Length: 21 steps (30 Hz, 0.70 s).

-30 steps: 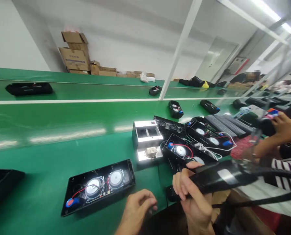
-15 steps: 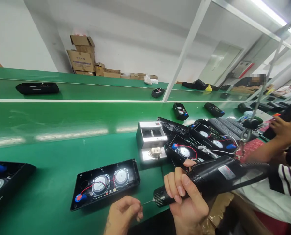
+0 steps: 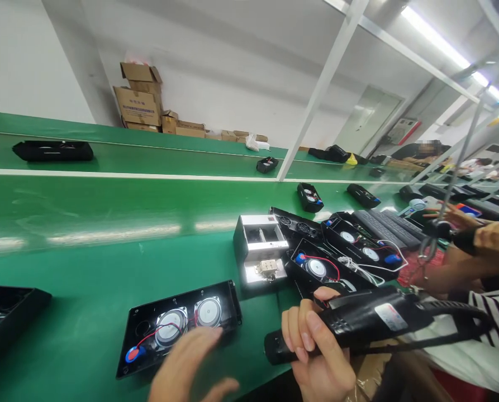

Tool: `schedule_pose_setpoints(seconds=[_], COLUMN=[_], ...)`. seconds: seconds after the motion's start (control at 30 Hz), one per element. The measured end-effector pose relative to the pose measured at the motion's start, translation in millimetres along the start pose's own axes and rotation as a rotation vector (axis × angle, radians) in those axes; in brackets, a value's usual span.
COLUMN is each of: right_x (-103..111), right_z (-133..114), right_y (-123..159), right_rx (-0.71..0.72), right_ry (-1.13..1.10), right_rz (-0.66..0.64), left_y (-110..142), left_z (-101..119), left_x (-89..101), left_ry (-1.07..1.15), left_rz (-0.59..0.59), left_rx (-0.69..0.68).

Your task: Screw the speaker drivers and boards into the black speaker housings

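Note:
My right hand [image 3: 316,352] is wrapped round a black electric screwdriver [image 3: 358,318] that points left; its bit cannot be made out now. My left hand [image 3: 186,365], blurred, has thumb and fingers apart with nothing seen in it. It overlaps the near edge of a black speaker housing [image 3: 148,312] lying open side up on the green bench. Inside that housing are two round white-backed speakers [image 3: 171,326] and a blue part [image 3: 134,354] on a red wire. Beyond my right hand stands a metal screw feeder [image 3: 249,245].
More open speaker housings [image 3: 293,279] lie right of the feeder, with white cables. Another housing [image 3: 18,315] is at the left edge. A co-worker's hand [image 3: 496,240] and arm are at the right. The screwdriver's cord [image 3: 459,307] runs right. A white post [image 3: 316,106] rises behind.
My left hand has left the screwdriver's tip, spread its fingers and moved left to the housing. My right hand keeps the screwdriver. The co-worker's hand has shifted, and the view has tilted slightly.

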State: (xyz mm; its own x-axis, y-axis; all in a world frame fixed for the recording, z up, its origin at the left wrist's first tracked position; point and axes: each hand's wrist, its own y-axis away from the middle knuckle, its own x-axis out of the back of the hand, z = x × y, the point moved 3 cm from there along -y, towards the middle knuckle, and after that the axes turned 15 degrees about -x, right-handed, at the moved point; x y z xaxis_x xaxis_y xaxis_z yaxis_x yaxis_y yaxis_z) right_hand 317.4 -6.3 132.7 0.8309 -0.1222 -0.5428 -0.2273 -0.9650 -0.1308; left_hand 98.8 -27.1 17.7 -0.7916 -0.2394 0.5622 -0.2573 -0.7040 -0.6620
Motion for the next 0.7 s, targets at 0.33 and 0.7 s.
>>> schedule_pose_setpoints(seconds=[0.33,0.7], right_x=[-37.3,-41.0], right_z=[51.8,78.7], right_y=[-19.0,-14.5], right_rx=[-0.020,-0.096], right_ry=[0.035,0.108], right_rz=[-0.214,-0.280], left_y=[-10.2,-12.6], left_z=[-49.6,-45.8], left_x=[-5.6,-4.4], left_ry=[-0.201,-0.101], left_rz=[-0.396,-0.490], left_rx=[-0.177,-0.009])
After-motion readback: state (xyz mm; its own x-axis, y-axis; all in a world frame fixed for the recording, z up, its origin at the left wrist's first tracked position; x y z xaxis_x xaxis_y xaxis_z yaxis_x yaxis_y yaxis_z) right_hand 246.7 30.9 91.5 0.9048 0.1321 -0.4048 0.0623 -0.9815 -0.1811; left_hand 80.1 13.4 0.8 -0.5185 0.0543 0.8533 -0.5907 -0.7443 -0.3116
